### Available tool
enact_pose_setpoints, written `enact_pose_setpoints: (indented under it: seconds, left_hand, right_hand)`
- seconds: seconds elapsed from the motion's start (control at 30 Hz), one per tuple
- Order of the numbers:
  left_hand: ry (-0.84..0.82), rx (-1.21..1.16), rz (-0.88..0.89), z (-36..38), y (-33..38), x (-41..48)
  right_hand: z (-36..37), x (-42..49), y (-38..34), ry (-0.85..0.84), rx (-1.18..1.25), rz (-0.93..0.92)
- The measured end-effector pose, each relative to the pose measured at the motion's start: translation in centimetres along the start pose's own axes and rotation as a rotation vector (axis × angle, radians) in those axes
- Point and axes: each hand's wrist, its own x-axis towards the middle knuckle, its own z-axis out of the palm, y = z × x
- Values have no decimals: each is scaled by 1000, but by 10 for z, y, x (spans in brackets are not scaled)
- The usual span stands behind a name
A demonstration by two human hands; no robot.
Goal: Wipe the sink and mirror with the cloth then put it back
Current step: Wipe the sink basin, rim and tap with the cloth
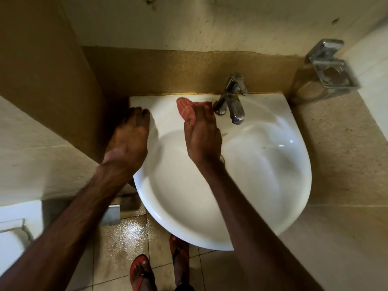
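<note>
Right now the right hand [202, 139] grips the red cloth [185, 111], pressing it on the back ledge of the sink [262, 169] just left of the tap [231, 101], seemingly touching its base. Farther left of the tap, the left hand [128, 141] rests on the rim, fingers straight, holding nothing.

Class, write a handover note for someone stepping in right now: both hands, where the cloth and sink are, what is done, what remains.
Left hand: rests on the left rim of the sink, holding nothing.
Right hand: grips the red cloth, pressing it on the back ledge beside the tap.
Done: sink wiping under way.
Left: finish the sink, wipe the mirror (not in view), put the cloth back.
</note>
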Motion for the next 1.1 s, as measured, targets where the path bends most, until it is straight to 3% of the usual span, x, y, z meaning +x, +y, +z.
enact_pose_setpoints:
  seconds: [0.17,0.23,0.33,0.4,0.5,0.63,0.73,0.83,0.97,1.1]
  left_hand:
    - [2,-24,9,-1,-1,0]
    - [14,-37,4,-1,-1,-1]
    - [33,-82,-10,0,-1,-2]
    - [47,-122,-26,2,-2,-2]
    - [55,-141,-19,6,-4,0]
    - [74,-260,-107,4,0,-4]
    - [168,-349,-249,3,11,-12]
    - [134,-351,-328,4,15,-20]
    - [107,-527,-346,4,4,-24]
    - [134,-778,-392,-4,-4,-24]
  right_hand:
    - [8,25,-1,64,-69,118]
    - [18,4,-15,44,-64,35]
    - [19,-13,-8,-118,23,-151]
    - [15,-3,12,-107,53,-172]
    - [10,15,33,-16,34,-54]
    - [26,7,-8,84,-43,111]
    - [40,-2,-41,-15,-19,-89]
    - [38,7,-27,-81,52,-263]
    - [31,21,15,48,48,-50]
    - [39,10,-31,100,-38,2]
